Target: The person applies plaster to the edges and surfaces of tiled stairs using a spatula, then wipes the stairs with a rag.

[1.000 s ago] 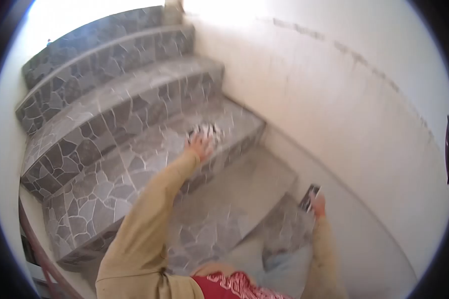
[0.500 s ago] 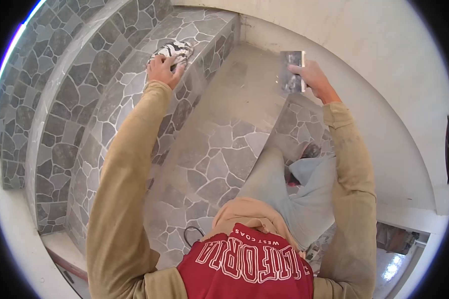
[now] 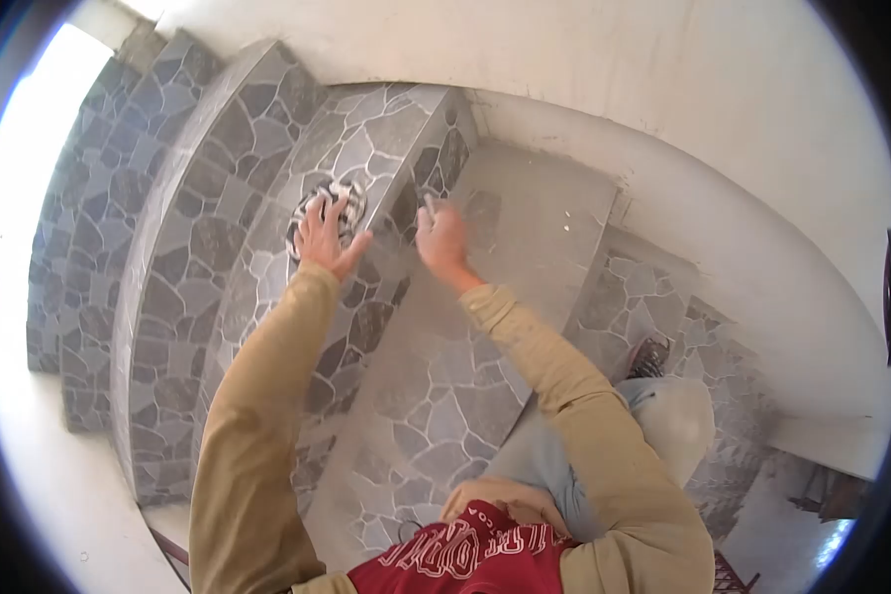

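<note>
My left hand lies with spread fingers on a crumpled black-and-white cloth, which rests on the stone-patterned tread of a step. Close to that step's front face, my right hand has its fingers closed. From them sticks a narrow pale edge of a flat rectangular tool; the rest of it is hidden by the hand and the angle. Below the right hand spreads a lower tread coated with a greyish, dusty film, with its stone pattern showing more plainly nearer my body.
More stone-patterned steps rise to the left in a curve. A pale curved wall runs along the back and right. Lower steps descend on the right, where my shoe stands. Small white bits lie on the coated tread.
My right hand has moved left with the flat tool, from beside the wall to the step's front face. My left hand stays on the cloth. The view has shifted.
</note>
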